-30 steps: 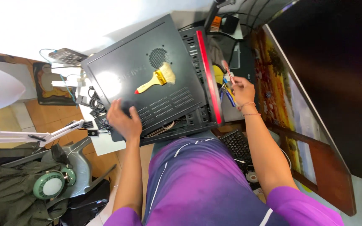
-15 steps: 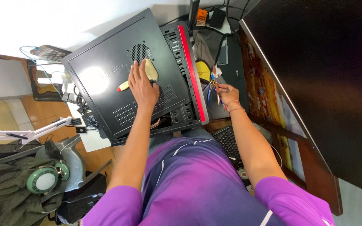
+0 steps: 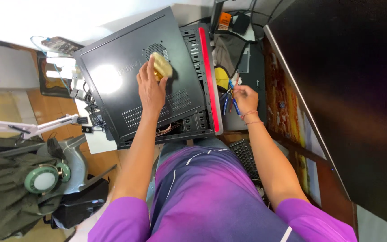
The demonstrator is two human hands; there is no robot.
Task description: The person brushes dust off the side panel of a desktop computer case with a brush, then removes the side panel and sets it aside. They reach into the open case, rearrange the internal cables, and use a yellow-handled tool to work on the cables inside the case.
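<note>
Gripping a paintbrush (image 3: 161, 66) (left hand (image 3: 151, 87)); right hand (image 3: 245, 97) clutches blue-handled tools (image 3: 230, 102).

Paintbrush (image 3: 161, 65) handle under the left hand (image 3: 151, 87); black panel (image 3: 359, 89) past the right edge.

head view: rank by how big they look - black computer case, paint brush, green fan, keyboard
1. black computer case, by far the largest.
2. green fan and keyboard: the visible parts look alike, and the keyboard is partly hidden by the torso, so no ranking.
3. paint brush, smallest; the left hand covers its handle.
</note>
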